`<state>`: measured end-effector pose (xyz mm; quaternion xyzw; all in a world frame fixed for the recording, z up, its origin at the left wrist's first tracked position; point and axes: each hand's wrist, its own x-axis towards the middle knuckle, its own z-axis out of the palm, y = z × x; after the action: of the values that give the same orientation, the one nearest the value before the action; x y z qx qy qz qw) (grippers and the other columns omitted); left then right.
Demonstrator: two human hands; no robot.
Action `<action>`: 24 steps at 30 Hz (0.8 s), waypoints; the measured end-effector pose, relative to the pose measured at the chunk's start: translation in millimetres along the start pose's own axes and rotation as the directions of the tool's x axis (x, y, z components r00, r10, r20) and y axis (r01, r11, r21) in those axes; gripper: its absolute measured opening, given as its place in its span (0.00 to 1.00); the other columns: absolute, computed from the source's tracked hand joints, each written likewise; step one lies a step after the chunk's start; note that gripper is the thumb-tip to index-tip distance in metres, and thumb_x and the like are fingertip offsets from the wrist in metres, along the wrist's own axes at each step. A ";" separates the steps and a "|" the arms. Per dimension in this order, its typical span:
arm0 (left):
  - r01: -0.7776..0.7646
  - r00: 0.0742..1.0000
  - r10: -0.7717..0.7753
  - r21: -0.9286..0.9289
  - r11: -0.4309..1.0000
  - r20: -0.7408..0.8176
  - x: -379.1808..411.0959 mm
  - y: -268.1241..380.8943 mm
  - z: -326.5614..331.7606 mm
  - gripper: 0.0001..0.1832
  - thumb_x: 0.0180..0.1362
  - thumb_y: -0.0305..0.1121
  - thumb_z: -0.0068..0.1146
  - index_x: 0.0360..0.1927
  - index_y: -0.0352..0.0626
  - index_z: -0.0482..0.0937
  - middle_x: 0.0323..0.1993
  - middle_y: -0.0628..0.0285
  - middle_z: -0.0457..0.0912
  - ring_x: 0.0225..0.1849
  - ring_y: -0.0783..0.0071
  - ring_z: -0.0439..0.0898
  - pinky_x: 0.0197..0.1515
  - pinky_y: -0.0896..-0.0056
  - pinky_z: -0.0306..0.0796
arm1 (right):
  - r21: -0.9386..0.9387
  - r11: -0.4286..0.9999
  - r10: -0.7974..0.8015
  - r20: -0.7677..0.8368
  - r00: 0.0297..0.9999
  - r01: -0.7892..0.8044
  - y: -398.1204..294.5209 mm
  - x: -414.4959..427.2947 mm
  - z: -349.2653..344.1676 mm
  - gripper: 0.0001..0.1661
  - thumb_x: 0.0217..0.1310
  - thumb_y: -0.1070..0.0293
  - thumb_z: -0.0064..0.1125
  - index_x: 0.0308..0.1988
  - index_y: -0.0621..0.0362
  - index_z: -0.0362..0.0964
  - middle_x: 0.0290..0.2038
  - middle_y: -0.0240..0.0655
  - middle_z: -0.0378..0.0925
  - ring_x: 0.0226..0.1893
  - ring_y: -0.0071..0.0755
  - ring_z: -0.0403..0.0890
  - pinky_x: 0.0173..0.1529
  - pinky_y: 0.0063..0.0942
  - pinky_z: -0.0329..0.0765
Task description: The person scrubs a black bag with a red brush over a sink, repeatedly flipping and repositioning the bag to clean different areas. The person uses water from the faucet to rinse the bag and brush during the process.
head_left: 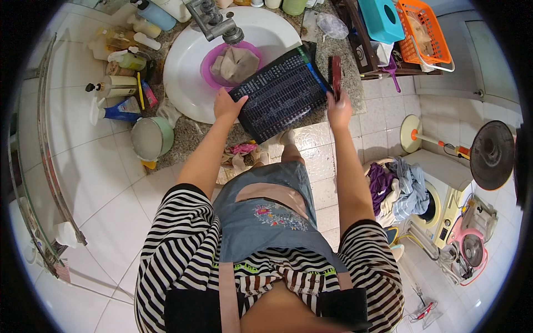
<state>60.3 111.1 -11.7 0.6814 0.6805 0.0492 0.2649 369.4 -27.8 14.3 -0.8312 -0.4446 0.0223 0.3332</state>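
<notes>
My left hand [230,105] grips the left corner of a dark printed sheet or flat pack [285,93], which bears writing in rows. At its right edge, my right hand [338,109] holds the sheet; a dark red-handled object, perhaps a brush or comb [336,75], points up from the same hand. The sheet is tilted over the front rim of a white oval sink [183,79]. In the sink, under the metal faucet [216,25], a pink-purple basin [207,70] holds a greyish cloth [235,64].
Bottles, a blue spray bottle [123,110] and a pale green pot [152,138] line the counter's left. To the right stand a dark shelf [362,45] with an orange basket [424,33], piled laundry [399,187], a washing machine [443,208] and a fan [492,155].
</notes>
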 end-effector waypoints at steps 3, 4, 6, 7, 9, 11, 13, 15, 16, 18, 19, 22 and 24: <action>0.108 0.974 -0.123 0.087 0.990 0.191 -5.1 22.2 -12.2 0.43 0.45 0.55 0.71 0.56 0.35 0.68 0.53 0.44 0.77 0.54 0.45 0.75 0.57 0.54 0.69 | 0.042 0.999 0.018 0.042 0.999 -0.019 4.6 55.9 37.8 0.22 0.55 0.54 0.67 0.39 0.63 0.76 0.33 0.52 0.79 0.36 0.58 0.80 0.40 0.45 0.74; 0.122 0.979 -0.128 0.048 0.991 0.156 -2.0 21.0 -9.3 0.41 0.45 0.52 0.72 0.55 0.34 0.68 0.52 0.44 0.78 0.53 0.47 0.77 0.56 0.55 0.70 | 0.061 0.998 0.007 0.037 0.999 -0.009 2.4 72.7 53.4 0.26 0.54 0.50 0.67 0.40 0.63 0.77 0.35 0.52 0.80 0.37 0.56 0.81 0.40 0.45 0.75; 0.149 0.985 -0.146 -0.027 0.988 0.087 3.3 20.7 -7.3 0.38 0.46 0.45 0.74 0.54 0.32 0.70 0.49 0.45 0.80 0.50 0.49 0.79 0.54 0.56 0.72 | 0.029 0.988 0.145 0.177 0.973 -0.153 -6.8 90.7 73.3 0.27 0.54 0.49 0.67 0.40 0.63 0.77 0.36 0.51 0.81 0.37 0.55 0.81 0.41 0.45 0.76; 0.236 0.968 -0.210 -0.214 0.948 0.138 5.3 23.4 -10.9 0.35 0.47 0.42 0.73 0.54 0.31 0.70 0.49 0.47 0.80 0.49 0.51 0.80 0.53 0.57 0.73 | 0.005 0.975 0.214 0.246 0.945 -0.223 -15.1 98.2 79.8 0.27 0.55 0.48 0.67 0.40 0.63 0.77 0.37 0.51 0.81 0.38 0.55 0.82 0.42 0.45 0.76; 0.396 0.917 -0.290 -0.542 0.741 0.274 7.8 31.5 -18.0 0.31 0.49 0.36 0.72 0.53 0.30 0.71 0.48 0.49 0.81 0.48 0.55 0.81 0.50 0.57 0.75 | -0.050 0.945 0.323 0.311 0.894 -0.324 -18.6 108.2 86.3 0.36 0.50 0.42 0.70 0.42 0.66 0.77 0.40 0.51 0.81 0.40 0.54 0.82 0.45 0.45 0.77; 0.523 0.852 -0.292 -0.700 0.486 0.434 5.2 30.4 -17.1 0.27 0.53 0.32 0.68 0.53 0.30 0.72 0.50 0.49 0.79 0.49 0.55 0.80 0.52 0.55 0.73 | -0.129 0.938 0.347 0.277 0.896 -0.323 -15.6 109.0 90.1 0.40 0.46 0.40 0.72 0.44 0.68 0.75 0.40 0.51 0.81 0.40 0.54 0.83 0.46 0.45 0.77; 0.616 0.783 -0.241 -0.770 0.167 0.574 0.9 28.7 -16.3 0.23 0.57 0.29 0.65 0.54 0.30 0.72 0.52 0.48 0.77 0.51 0.54 0.78 0.54 0.53 0.72 | -0.125 0.918 0.394 0.394 0.830 -0.376 -24.2 105.2 77.7 0.46 0.42 0.40 0.75 0.45 0.73 0.72 0.38 0.51 0.81 0.39 0.46 0.84 0.37 0.43 0.82; 0.544 0.834 -0.154 -0.836 0.067 0.531 -6.6 29.5 -17.0 0.19 0.58 0.27 0.63 0.51 0.33 0.74 0.48 0.54 0.80 0.45 0.61 0.80 0.49 0.57 0.74 | -0.054 0.807 0.507 0.576 0.641 -0.588 -27.8 109.4 58.2 0.47 0.40 0.41 0.76 0.42 0.76 0.71 0.37 0.54 0.79 0.39 0.41 0.84 0.32 0.42 0.83; 0.508 0.857 -0.109 -0.861 0.017 0.503 -11.1 31.2 -17.9 0.17 0.58 0.26 0.63 0.50 0.35 0.76 0.46 0.57 0.81 0.42 0.64 0.81 0.47 0.59 0.75 | 0.128 0.770 0.488 0.513 0.706 -0.625 -25.1 104.4 54.8 0.44 0.40 0.44 0.78 0.39 0.76 0.70 0.30 0.47 0.77 0.30 0.34 0.82 0.25 0.38 0.83; 0.343 0.939 -0.046 -0.937 0.066 0.340 -18.2 40.6 -27.0 0.16 0.59 0.26 0.61 0.50 0.36 0.76 0.45 0.59 0.82 0.42 0.67 0.81 0.46 0.62 0.75 | 0.315 0.643 0.480 0.545 0.687 -0.698 -29.5 107.8 36.5 0.42 0.43 0.47 0.77 0.40 0.76 0.69 0.31 0.44 0.77 0.28 0.33 0.80 0.25 0.38 0.83; 0.256 0.967 -0.008 -0.963 0.087 0.257 -24.1 50.1 -38.0 0.16 0.59 0.26 0.61 0.50 0.36 0.76 0.45 0.60 0.82 0.41 0.69 0.81 0.46 0.64 0.75 | 0.401 0.563 0.476 0.558 0.680 -0.723 -31.4 110.3 27.5 0.41 0.44 0.48 0.77 0.40 0.76 0.69 0.31 0.43 0.77 0.26 0.32 0.79 0.26 0.38 0.83; 0.025 0.985 0.161 -0.972 0.233 0.064 -37.3 74.5 -85.0 0.11 0.60 0.26 0.61 0.45 0.35 0.79 0.42 0.63 0.83 0.43 0.76 0.80 0.47 0.69 0.74 | 0.691 0.287 0.356 0.567 0.743 -0.664 -60.1 122.7 -2.1 0.31 0.55 0.51 0.68 0.45 0.68 0.71 0.37 0.40 0.77 0.28 0.33 0.80 0.32 0.39 0.84; -0.210 0.950 0.303 -0.877 0.433 -0.078 -32.0 72.0 -96.5 0.10 0.55 0.21 0.61 0.42 0.36 0.82 0.41 0.62 0.85 0.44 0.72 0.81 0.49 0.68 0.73 | 0.801 0.059 0.306 0.554 0.774 -0.596 -72.0 126.7 -14.9 0.28 0.64 0.46 0.57 0.47 0.61 0.71 0.40 0.37 0.76 0.30 0.36 0.79 0.42 0.43 0.85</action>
<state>81.8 113.8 111.0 0.5463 0.4346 0.3982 0.5951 398.7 87.3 100.0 -0.5307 -0.0841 0.4906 0.6860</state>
